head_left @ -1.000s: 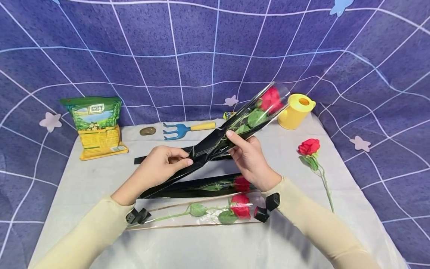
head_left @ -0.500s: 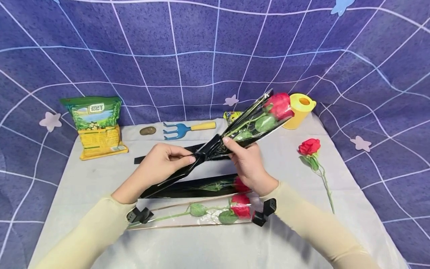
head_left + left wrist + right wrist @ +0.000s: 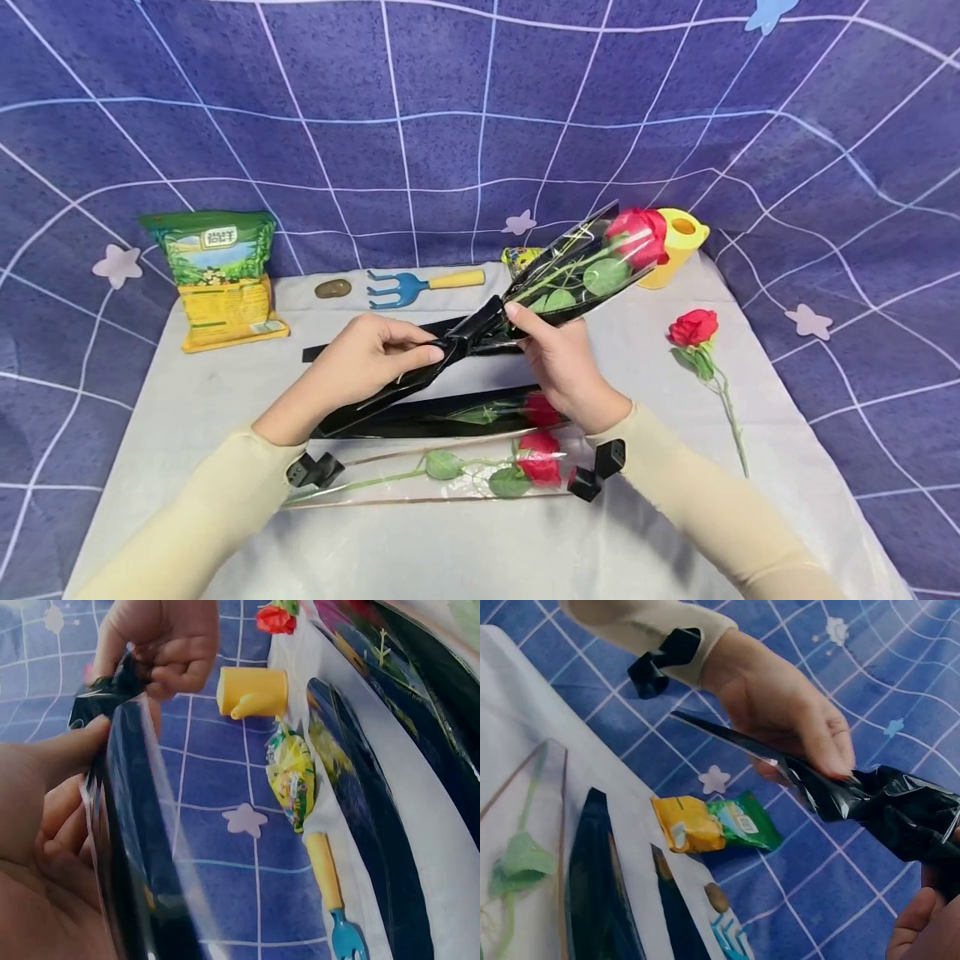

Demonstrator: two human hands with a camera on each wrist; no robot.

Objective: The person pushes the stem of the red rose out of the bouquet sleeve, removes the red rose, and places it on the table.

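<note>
A red rose (image 3: 636, 235) in a clear-fronted, black-backed flower sleeve (image 3: 558, 287) is held up at a slant, bloom toward the upper right. Its black film is bunched and creased around the stem between the hands. My left hand (image 3: 372, 358) pinches the narrow lower part, thumb on top. Higher up, my right hand (image 3: 562, 354) grips the sleeve just below the leaves, its thumb along the front. The left wrist view shows the black sleeve (image 3: 150, 847) running down past the left palm. In the right wrist view, the left hand (image 3: 791, 712) pinches the crumpled black film (image 3: 915, 810).
Beneath lie a black-sleeved rose (image 3: 420, 418), a clear-sleeved rose (image 3: 442, 467) and another black sleeve (image 3: 318, 353). A loose rose (image 3: 693, 328) lies right. Along the back are a green-yellow bag (image 3: 217, 279), stone (image 3: 333, 288), hand rake (image 3: 423, 286), small yellow packet (image 3: 517, 257) and yellow watering can (image 3: 678, 250).
The sleeved rose has turned in my hands, and its bloom has shifted right and slightly down. The film between the hands is more tightly bunched. Both hands keep their hold.
</note>
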